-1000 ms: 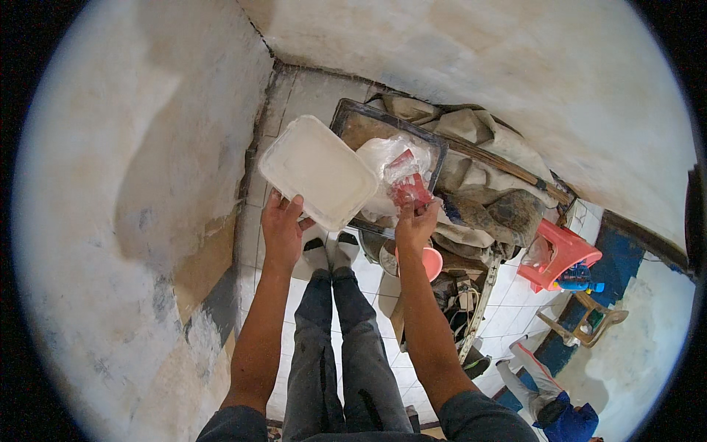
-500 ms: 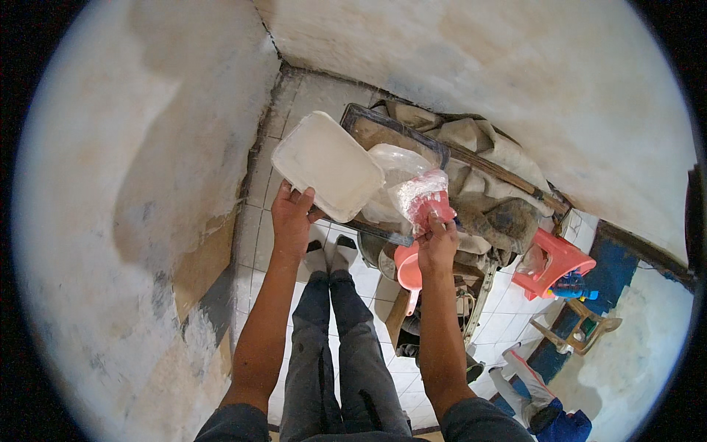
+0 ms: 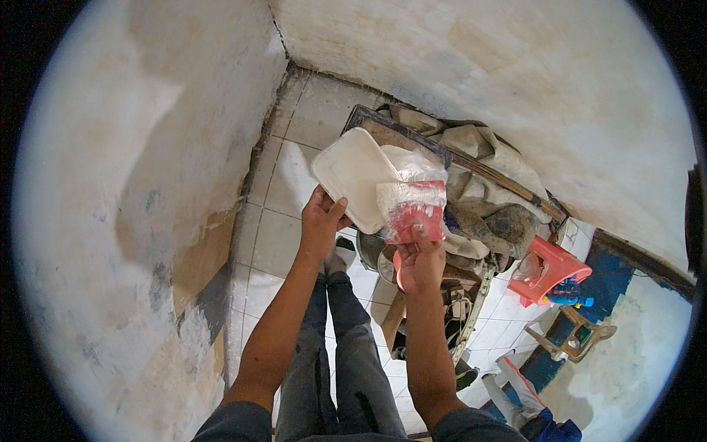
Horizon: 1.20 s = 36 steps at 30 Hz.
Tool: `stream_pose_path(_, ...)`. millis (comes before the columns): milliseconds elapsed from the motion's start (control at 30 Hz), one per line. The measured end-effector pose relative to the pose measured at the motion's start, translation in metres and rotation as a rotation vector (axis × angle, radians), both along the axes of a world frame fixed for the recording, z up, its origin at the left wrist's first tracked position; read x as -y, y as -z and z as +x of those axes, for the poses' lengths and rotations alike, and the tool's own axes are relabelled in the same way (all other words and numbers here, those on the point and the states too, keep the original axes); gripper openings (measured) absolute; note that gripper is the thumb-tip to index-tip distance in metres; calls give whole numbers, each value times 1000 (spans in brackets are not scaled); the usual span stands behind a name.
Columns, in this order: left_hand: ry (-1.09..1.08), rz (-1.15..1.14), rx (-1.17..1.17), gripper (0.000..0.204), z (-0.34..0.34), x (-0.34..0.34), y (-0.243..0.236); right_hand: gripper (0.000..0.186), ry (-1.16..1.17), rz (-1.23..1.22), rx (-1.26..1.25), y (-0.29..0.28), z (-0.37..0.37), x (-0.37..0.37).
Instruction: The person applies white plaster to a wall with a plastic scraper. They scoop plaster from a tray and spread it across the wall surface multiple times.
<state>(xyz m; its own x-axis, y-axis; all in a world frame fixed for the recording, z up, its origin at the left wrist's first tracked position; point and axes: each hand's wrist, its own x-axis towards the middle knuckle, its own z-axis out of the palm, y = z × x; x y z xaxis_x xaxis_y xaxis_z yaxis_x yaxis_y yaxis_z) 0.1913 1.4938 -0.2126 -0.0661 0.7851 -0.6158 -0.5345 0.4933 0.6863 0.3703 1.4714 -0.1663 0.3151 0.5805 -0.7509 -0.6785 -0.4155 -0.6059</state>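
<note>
A white rectangular plastic lid (image 3: 353,171), smeared with pale putty, is gripped along its near edge by my left hand (image 3: 321,222), thumb on top. My right hand (image 3: 422,264) pinches a red plastic putty spreader (image 3: 421,219). White putty thickly coats the spreader's far edge and runs in streaks down its face. Its left side overlaps the lid's right edge from this view; I cannot tell whether they touch. Just beyond the spreader lies a clear plastic bag (image 3: 412,162), whitish inside, partly hidden by it.
Bare patchy walls (image 3: 177,132) meet at the corner ahead. A black-rimmed tray (image 3: 362,114) and crumpled dusty sacking (image 3: 508,158) lie along the right wall. Below my right hand, a pink dipper (image 3: 398,271) is mostly hidden. Farther right are a red plastic stool (image 3: 549,265) and a wooden stool (image 3: 578,335).
My left hand has brought the lid rightward and nearer. The spreader has turned to show more of its red face and moved left, so it now overlaps the lid's edge.
</note>
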Motion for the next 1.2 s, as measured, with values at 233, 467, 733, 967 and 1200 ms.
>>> stream_pose_path(233,37,-20,-31,52,3,13,-7,15,-166,80,489,-15,-32,34)
stream_pose_path(467,-20,-29,-51,45,-6,15,-40,20,-620,207,1145,-53,-36,-3)
stream_pose_path(733,-106,-3,-42,43,-22,14,-88,17,-888,450,1211,-98,-41,-34)
stream_pose_path(967,-249,39,-10,45,-42,23,-149,18,-1061,559,1430,-184,-51,-55)
stream_pose_path(1200,-304,85,-79,49,-61,42,-234,22,-1316,777,1305,-274,-89,-105)
